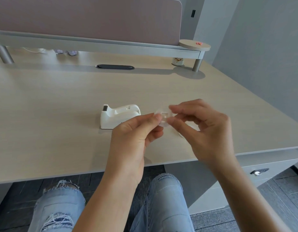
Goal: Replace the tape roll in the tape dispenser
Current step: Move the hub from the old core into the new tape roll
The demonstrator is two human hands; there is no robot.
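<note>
A white tape dispenser [117, 115] stands on the desk [61, 101], its cutter end to the left and its roll cradle showing no roll. Just right of it, above the desk, both hands pinch a small clear tape roll [164, 117] with a pale core. My left hand [136, 134] grips the roll's left edge with thumb and fingertips. My right hand [203, 128] holds its right side between thumb and forefinger. Under my right hand a white object [180, 133] lies on the desk, mostly hidden.
A raised shelf [111, 46] with a pink-grey partition runs along the back of the desk. A dark cable slot [115, 66] sits in the desktop. A small patterned cup [177, 61] stands under the shelf at the right. The desk's front edge is close to my knees.
</note>
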